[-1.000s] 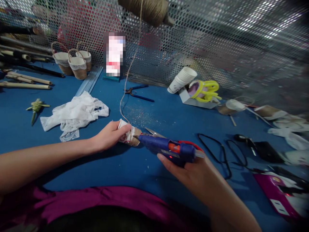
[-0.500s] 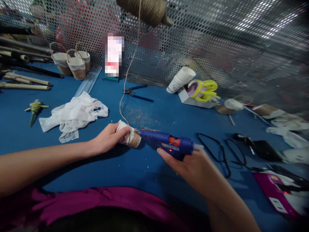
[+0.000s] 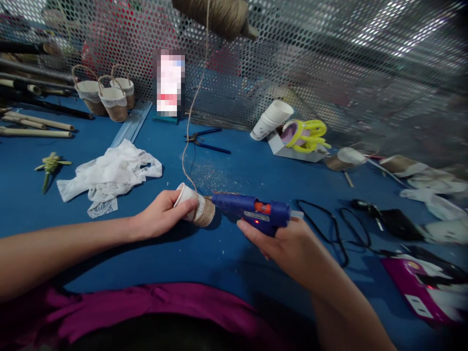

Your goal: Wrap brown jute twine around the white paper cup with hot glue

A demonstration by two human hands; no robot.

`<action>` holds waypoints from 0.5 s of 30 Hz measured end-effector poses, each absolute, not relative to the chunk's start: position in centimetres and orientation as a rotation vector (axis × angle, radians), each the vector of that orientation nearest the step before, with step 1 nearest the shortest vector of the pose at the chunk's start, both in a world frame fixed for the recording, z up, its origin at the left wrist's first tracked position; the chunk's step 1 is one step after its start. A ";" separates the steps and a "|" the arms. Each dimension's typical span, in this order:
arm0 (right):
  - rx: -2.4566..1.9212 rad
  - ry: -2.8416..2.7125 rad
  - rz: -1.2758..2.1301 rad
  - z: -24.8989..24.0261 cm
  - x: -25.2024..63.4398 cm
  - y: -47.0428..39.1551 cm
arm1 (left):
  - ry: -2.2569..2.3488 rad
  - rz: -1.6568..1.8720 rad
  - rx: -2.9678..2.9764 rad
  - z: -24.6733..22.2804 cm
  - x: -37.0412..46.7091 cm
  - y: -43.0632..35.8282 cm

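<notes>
From the head camera, a person at a blue tabletop (image 3: 219,273) clasps a twine-wrapped paper cup (image 3: 202,210) in the left grip (image 3: 164,212), thumb pressed along its side. The cup lies tilted, open rim facing up and left, base turned to the right. To the cup's right, the right grip (image 3: 280,241) is wrapped around a blue glue gun (image 3: 252,212), its nozzle at the cup's wrapped band; whether the tip makes contact cannot be told. Twine (image 3: 189,117) runs to the cup from a spool (image 3: 219,17) high beyond it.

A stretch of blue surface separates the cup from purple cloth (image 3: 146,302) along the near side. Left of the cup, white lace (image 3: 113,168) sits near the forearm. Beyond the cup lie pliers (image 3: 218,148), then a perforated metal screen (image 3: 310,83) bounding the far edge. Three small baskets (image 3: 116,109) stand far left beyond the cup; stacked cups (image 3: 271,121) lean beyond it to the right. Well right of the cup, a black cord (image 3: 336,226) and a purple box (image 3: 398,273) border the right forearm's side.
</notes>
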State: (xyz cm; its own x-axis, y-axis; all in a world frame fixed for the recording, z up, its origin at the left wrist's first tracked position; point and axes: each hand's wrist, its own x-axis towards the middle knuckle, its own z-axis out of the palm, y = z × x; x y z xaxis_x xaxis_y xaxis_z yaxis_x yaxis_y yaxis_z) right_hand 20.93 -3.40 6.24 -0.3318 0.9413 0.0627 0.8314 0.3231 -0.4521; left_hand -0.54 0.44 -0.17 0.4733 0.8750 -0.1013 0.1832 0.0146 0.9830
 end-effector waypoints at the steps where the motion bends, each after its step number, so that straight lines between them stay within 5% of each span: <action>1: -1.598 -2.265 0.527 6.3 21.0 -3.4 | 0.972 0.701 1.516 -0.1 -0.6 0.4; 15: -1.579 -1.997 0.968 7.2 22.1 -4.5 | 0.816 0.820 1.664 0.1 -1.4 0.3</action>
State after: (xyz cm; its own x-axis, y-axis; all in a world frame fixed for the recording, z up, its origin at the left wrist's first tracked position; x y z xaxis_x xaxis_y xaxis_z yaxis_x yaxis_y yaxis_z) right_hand 22.10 -4.48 7.16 -0.2705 0.9579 -0.0965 0.6692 0.1150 -0.7341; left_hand -1.44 0.32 0.07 0.5308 0.8394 0.1168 0.1129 -0.2067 0.9719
